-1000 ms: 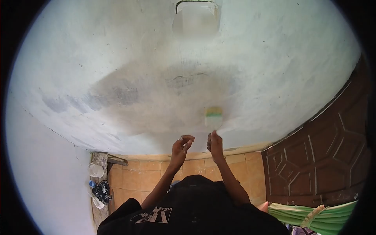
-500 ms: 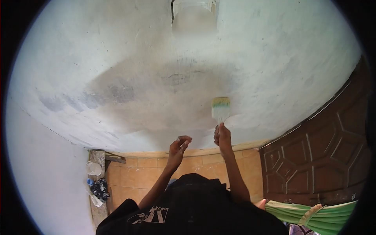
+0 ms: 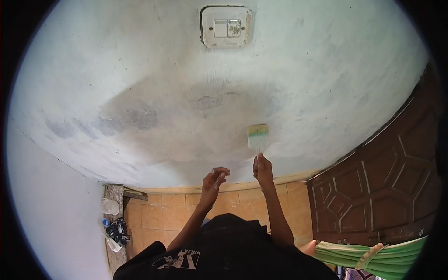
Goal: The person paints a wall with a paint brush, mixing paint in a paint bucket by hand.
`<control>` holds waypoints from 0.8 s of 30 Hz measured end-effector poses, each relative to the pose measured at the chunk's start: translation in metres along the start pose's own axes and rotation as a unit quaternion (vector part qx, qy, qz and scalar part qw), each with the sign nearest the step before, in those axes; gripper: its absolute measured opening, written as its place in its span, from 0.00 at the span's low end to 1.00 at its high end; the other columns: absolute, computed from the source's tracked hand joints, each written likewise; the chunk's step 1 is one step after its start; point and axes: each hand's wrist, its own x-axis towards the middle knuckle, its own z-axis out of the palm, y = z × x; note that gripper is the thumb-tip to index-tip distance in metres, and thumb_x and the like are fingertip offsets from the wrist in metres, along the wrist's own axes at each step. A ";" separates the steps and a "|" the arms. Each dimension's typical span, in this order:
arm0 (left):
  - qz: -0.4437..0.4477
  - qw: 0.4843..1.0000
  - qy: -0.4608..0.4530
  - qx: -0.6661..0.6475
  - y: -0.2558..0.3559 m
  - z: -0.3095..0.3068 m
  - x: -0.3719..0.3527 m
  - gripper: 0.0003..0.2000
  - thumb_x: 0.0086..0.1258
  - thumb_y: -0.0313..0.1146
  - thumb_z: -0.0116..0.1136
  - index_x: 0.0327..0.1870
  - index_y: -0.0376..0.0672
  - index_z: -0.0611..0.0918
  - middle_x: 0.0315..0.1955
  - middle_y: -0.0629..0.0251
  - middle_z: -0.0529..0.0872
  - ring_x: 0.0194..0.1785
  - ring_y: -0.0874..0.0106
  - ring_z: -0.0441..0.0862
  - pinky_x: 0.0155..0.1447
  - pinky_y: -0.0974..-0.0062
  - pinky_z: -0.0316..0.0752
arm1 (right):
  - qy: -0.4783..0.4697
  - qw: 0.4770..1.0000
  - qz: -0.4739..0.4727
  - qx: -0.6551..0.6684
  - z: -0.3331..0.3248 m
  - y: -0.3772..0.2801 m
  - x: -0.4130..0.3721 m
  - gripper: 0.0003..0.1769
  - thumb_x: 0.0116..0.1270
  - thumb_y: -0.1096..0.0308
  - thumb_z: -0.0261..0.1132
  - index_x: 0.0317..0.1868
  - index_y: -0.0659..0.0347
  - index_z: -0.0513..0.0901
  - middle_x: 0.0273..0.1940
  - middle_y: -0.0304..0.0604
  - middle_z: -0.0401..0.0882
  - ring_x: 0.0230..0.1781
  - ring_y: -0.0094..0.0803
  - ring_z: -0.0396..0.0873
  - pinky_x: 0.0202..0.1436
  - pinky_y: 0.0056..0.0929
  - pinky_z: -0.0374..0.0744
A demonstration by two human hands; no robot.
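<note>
My right hand [image 3: 263, 171] is wrapped around the handle of a wide paintbrush [image 3: 258, 138]. The brush points up, its pale bristles at or close to the painted wall [image 3: 317, 102]; contact is hard to make out. My left hand [image 3: 215, 181] is held in front of the lower wall, with loosely curled fingers, a gap to the thumb and nothing visible in it. Whitish marks show on its fingers. Grey, patchy areas and my shadow cover the wall around the brush.
A light switch [image 3: 227, 28] is set in the wall above. On the left, a wooden bench [image 3: 116, 192] bears a white tub [image 3: 109, 206], a blue-topped item [image 3: 106, 222] and a black plastic bag [image 3: 117, 232]. A brown panelled door [image 3: 359, 196] and green curtain [image 3: 373, 254] are on the right, above orange floor tiles [image 3: 175, 212].
The brush and my right hand have moved slightly down and left in view. My view has tilted up a little, bringing the whole light switch into sight. My left hand keeps its curled pose.
</note>
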 end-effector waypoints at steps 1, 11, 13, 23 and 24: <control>0.000 1.000 -0.004 0.010 -0.003 -0.002 0.001 0.09 0.77 0.32 0.54 0.51 0.38 0.79 0.49 0.64 0.83 0.56 0.71 0.79 0.62 0.72 0.72 | -0.008 0.999 -0.039 0.005 0.000 -0.016 0.001 0.29 0.79 0.41 0.48 0.22 0.51 0.64 0.14 0.28 0.54 0.11 0.17 0.52 0.15 0.21 0.52; 0.008 0.999 -0.024 0.043 -0.009 -0.010 -0.005 0.08 0.77 0.30 0.55 0.50 0.37 0.79 0.49 0.64 0.83 0.57 0.71 0.79 0.63 0.71 0.72 | 0.033 0.997 0.010 0.076 -0.008 -0.032 0.028 0.29 0.75 0.36 0.50 0.25 0.50 0.63 0.17 0.26 0.52 0.13 0.15 0.49 0.16 0.21 0.48; 0.013 1.000 -0.011 0.025 -0.015 -0.008 -0.011 0.08 0.77 0.30 0.55 0.50 0.37 0.79 0.49 0.65 0.83 0.57 0.71 0.79 0.63 0.71 0.72 | 0.033 0.995 0.076 0.052 -0.021 0.031 0.012 0.29 0.75 0.36 0.50 0.24 0.49 0.63 0.17 0.25 0.53 0.13 0.16 0.50 0.16 0.20 0.49; 0.022 0.993 -0.029 0.109 -0.010 -0.013 -0.025 0.13 0.77 0.40 0.55 0.48 0.38 0.81 0.48 0.62 0.82 0.54 0.69 0.79 0.59 0.69 0.75 | -0.024 0.999 -0.017 0.025 -0.007 -0.031 -0.004 0.25 0.81 0.45 0.45 0.30 0.54 0.69 0.19 0.26 0.56 0.16 0.14 0.51 0.19 0.20 0.53; 0.024 0.993 -0.025 0.109 -0.009 -0.012 -0.025 0.13 0.77 0.39 0.55 0.48 0.38 0.81 0.49 0.62 0.82 0.54 0.68 0.79 0.59 0.69 0.75 | -0.007 1.000 -0.026 -0.001 -0.009 -0.022 -0.003 0.25 0.81 0.45 0.45 0.32 0.55 0.70 0.19 0.26 0.57 0.17 0.14 0.51 0.20 0.19 0.54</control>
